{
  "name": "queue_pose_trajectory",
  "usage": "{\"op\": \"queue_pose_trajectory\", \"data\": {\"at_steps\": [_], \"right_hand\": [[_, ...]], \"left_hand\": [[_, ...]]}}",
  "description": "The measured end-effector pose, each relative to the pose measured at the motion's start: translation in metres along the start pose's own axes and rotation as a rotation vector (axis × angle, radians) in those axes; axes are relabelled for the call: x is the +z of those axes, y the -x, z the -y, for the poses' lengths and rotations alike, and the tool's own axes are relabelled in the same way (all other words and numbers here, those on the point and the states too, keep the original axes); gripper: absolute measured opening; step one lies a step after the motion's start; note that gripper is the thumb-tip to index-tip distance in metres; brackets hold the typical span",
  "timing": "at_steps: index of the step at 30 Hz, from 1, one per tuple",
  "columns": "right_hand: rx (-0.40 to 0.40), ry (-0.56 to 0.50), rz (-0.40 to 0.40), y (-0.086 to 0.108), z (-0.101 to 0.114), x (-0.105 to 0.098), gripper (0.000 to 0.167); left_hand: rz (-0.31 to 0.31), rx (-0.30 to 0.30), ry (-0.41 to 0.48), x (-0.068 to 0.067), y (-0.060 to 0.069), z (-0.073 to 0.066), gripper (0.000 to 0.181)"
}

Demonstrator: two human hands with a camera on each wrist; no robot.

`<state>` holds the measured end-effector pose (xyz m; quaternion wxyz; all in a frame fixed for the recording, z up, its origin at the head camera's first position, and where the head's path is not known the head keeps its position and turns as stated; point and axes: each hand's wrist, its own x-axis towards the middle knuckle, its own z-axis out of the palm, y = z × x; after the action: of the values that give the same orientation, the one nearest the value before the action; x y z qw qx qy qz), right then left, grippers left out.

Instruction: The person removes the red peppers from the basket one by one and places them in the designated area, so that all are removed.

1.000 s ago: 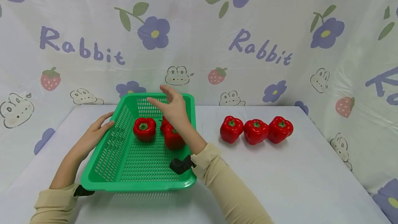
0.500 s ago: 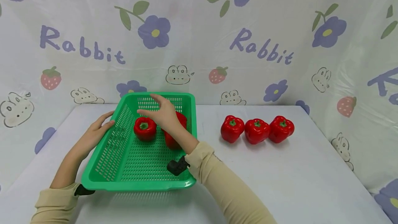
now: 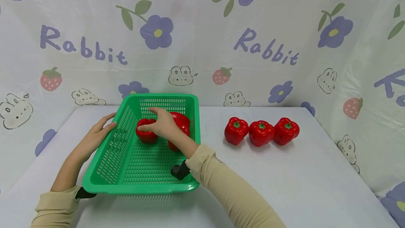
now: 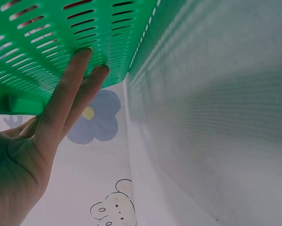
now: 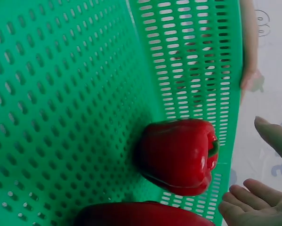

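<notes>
Inside a green perforated plastic basket [image 3: 139, 188] sit three red bell peppers. My right hand [image 3: 164, 126] hovers over the left bell pepper [image 3: 146, 137], thumb and fingers spread. In the right wrist view a gap shows between that hand [image 5: 261, 202] and the same bell pepper [image 5: 176, 155]. The other two, a rear bell pepper [image 3: 181, 118] and a nearer bell pepper [image 3: 173, 146], are partly hidden by the right hand and wrist. My left hand [image 3: 95, 136] rests against the basket's left rim; its straight fingers [image 4: 68, 89] touch the outer side wall.
Three more red bell peppers stand in a row on the white table [image 3: 269, 178], right of the basket: a left one [image 3: 236, 134], a middle one [image 3: 261, 136] and a right one [image 3: 285, 134]. A printed curtain [image 3: 196, 45] hangs behind the table.
My right hand has moved left and down, from above the right-hand bell peppers to over the left one. My left hand and the basket have stayed put.
</notes>
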<state>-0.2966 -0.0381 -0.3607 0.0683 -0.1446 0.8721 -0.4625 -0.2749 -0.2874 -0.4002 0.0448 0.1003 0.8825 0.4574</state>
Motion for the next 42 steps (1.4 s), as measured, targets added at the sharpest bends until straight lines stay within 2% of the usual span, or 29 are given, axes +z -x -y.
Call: {"op": "queue_pose_trajectory", "data": {"at_steps": [8, 20, 42], "right_hand": [[-0.004, 0.037, 0.039, 0.001, -0.004, 0.005, 0.069], [-0.008, 0.082, 0.028, -0.001, -0.009, 0.011, 0.073], [-0.041, 0.190, 0.044, -0.004, -0.010, 0.015, 0.067]], "left_hand": [[-0.002, -0.002, -0.009, 0.001, 0.001, 0.000, 0.063], [-0.010, -0.002, -0.018, 0.001, 0.000, -0.001, 0.063], [-0.008, -0.003, 0.001, 0.000, -0.001, -0.001, 0.063]]}}
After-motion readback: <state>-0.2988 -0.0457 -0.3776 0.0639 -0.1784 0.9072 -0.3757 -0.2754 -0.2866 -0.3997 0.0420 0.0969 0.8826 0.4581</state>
